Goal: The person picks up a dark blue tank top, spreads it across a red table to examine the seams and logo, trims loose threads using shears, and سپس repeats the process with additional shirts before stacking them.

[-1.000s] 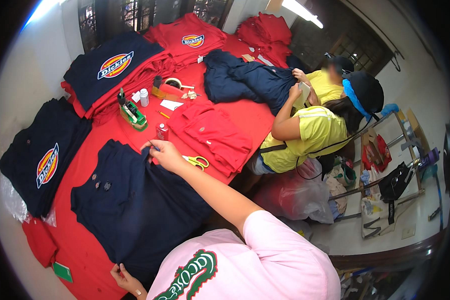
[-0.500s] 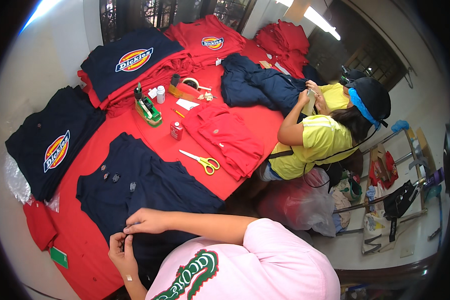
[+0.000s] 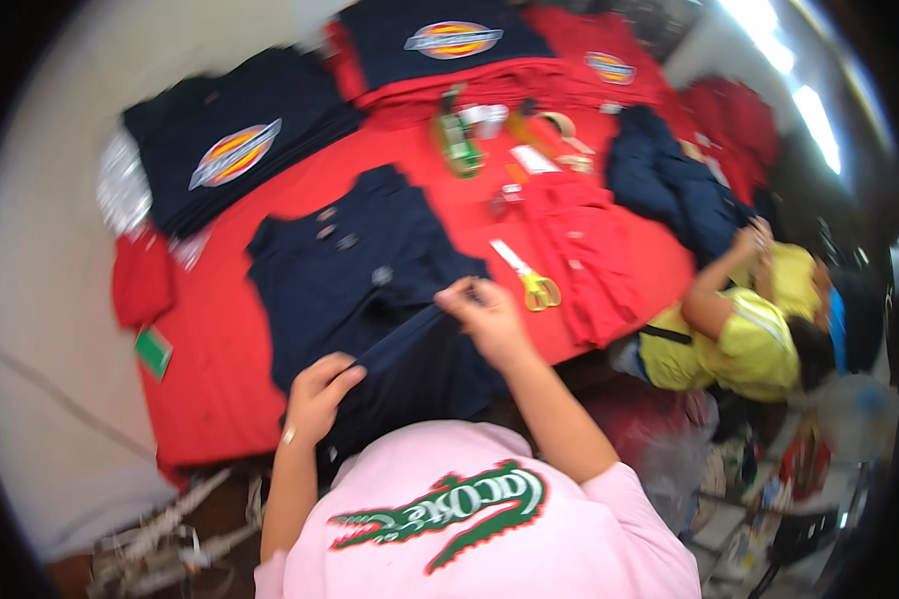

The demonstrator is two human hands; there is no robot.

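Observation:
A navy sleeveless-looking garment (image 3: 355, 275) lies spread on the red-covered table before me, with small pale tags or pieces on its upper part. Its near edge is lifted and stretched between my hands. My left hand (image 3: 320, 396) grips the cloth at the lower left, thumb laid over it. Farther right, my right hand (image 3: 484, 311) pinches another part of the same edge. A pair of scissors with yellow handles (image 3: 534, 285) rests just beyond my right hand, beside a folded red garment (image 3: 589, 265). The picture is blurred by motion.
Stacked navy shirts (image 3: 240, 140) with a printed oval lie at the far left, above a green card (image 3: 154, 351). Farther back are a green tape dispenser (image 3: 458, 145) and more stacked shirts (image 3: 459, 75). A person in yellow (image 3: 739, 339) handles navy cloth (image 3: 674, 180) at right.
My hands, close together before at the garment's lower left, are now apart with the edge stretched between them. My right hand moved right. The view has swung left and down.

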